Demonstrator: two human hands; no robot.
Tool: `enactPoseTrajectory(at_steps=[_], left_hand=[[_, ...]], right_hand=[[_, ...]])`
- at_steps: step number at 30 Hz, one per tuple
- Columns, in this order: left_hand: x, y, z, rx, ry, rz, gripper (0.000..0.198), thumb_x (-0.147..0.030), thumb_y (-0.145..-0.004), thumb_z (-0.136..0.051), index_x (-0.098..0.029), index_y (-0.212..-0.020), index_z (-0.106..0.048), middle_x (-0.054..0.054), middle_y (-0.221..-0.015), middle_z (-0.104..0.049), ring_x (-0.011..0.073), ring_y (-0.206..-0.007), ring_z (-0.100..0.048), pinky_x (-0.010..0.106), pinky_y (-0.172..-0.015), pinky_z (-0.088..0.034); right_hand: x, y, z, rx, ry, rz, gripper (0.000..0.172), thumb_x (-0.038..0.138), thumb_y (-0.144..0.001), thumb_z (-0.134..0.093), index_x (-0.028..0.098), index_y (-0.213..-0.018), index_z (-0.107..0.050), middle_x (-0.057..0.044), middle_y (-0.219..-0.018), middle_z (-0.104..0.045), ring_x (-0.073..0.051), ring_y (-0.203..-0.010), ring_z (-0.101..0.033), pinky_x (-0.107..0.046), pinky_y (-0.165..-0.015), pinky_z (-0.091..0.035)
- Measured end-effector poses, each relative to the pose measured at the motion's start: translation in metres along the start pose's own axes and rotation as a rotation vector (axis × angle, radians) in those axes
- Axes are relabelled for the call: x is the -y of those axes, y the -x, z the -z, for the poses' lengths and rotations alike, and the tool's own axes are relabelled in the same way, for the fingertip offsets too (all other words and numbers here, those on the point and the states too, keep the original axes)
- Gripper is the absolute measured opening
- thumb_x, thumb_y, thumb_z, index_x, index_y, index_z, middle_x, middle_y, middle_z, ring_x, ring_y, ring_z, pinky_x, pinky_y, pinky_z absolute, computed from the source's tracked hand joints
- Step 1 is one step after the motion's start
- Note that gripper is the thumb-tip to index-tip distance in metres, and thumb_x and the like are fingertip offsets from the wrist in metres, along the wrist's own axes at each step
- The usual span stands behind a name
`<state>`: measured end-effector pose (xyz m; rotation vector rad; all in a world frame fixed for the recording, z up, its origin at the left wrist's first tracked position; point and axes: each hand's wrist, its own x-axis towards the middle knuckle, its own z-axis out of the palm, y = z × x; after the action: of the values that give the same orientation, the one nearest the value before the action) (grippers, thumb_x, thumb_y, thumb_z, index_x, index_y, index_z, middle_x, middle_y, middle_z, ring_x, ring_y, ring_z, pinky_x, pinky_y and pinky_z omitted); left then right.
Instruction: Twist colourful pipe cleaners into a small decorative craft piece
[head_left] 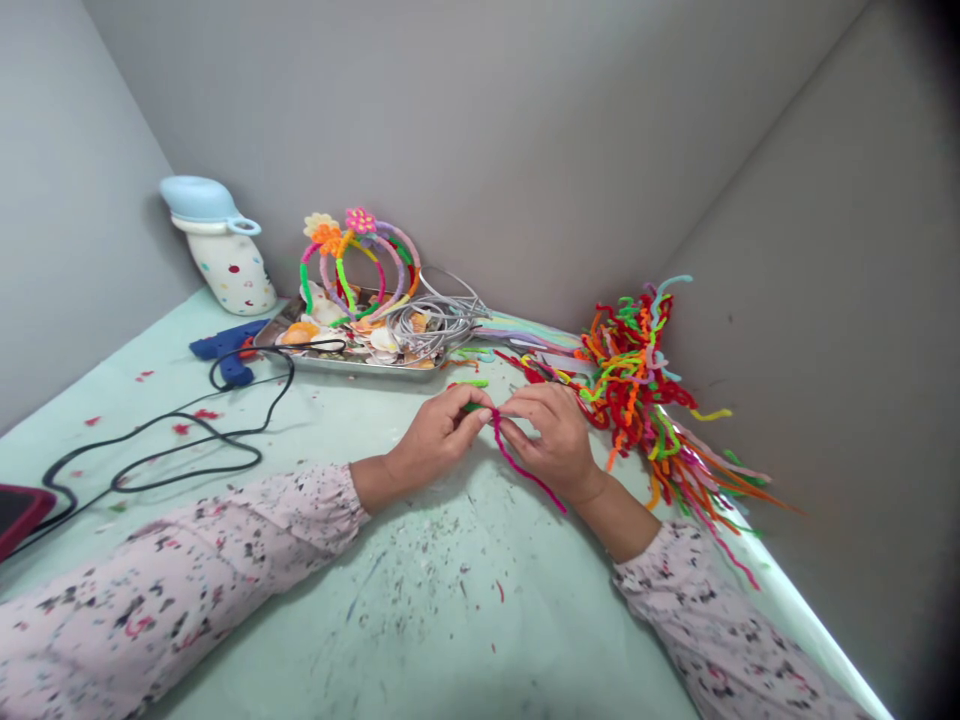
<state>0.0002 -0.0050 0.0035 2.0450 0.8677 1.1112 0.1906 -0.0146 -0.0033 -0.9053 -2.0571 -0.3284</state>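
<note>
My left hand [439, 435] and my right hand [551, 435] meet over the pale green table [420, 600], fingertips pinched together. Between them runs a magenta pipe cleaner [525, 470], whose free end trails toward me under my right hand. A bit of green pipe cleaner [471, 384] shows just past my left fingertips. Both forearms wear pink speckled sleeves.
A heap of coloured pipe cleaners [637, 380] lies right of my hands against the wall. Behind stands a metal tray [345, 362] with shells, grey wire and decorated headbands [360, 260]. A blue glue gun [225, 350] with a black cable [187, 440] and a dotted jug [225, 250] are at left.
</note>
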Motion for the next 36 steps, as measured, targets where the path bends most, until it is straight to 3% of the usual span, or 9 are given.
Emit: enactPoseTrajectory(at_steps=[14,26,36], left_hand=[[0.0035,-0.0002,-0.0009,0.026,-0.057,-0.007,0.013,-0.025,-0.091,-0.047,-0.016,-0.088,-0.057,0.000,-0.068,-0.056,0.0126,-0.065,-0.051,0.024,-0.061,-0.039],[0.0030,-0.0007,-0.0003,0.064,-0.106,-0.049,0.011,-0.019,-0.090,-0.046,-0.015,-0.087,-0.057,0.001,-0.076,-0.057,0.0129,-0.071,-0.051,0.025,-0.067,-0.039],[0.0030,-0.0011,0.0004,0.063,-0.111,-0.054,0.011,-0.018,-0.090,-0.046,-0.015,-0.088,-0.057,0.001,-0.077,-0.057,0.0126,-0.071,-0.050,0.025,-0.067,-0.038]], right_hand=[[0.0020,-0.0007,-0.0034,0.012,-0.185,-0.136,0.003,0.025,-0.081,-0.063,0.022,-0.082,-0.062,-0.004,-0.080,-0.064,-0.019,-0.078,-0.058,-0.035,-0.074,-0.046],[0.0064,-0.0021,-0.0019,0.139,-0.521,-0.504,0.016,0.034,-0.078,-0.069,0.020,-0.074,-0.061,0.000,-0.073,-0.061,-0.014,-0.070,-0.058,-0.029,-0.067,-0.046],[0.0039,-0.0010,-0.0024,0.168,-0.556,-0.530,0.016,0.035,-0.079,-0.069,0.020,-0.078,-0.062,0.000,-0.075,-0.062,-0.015,-0.072,-0.060,-0.030,-0.068,-0.047]])
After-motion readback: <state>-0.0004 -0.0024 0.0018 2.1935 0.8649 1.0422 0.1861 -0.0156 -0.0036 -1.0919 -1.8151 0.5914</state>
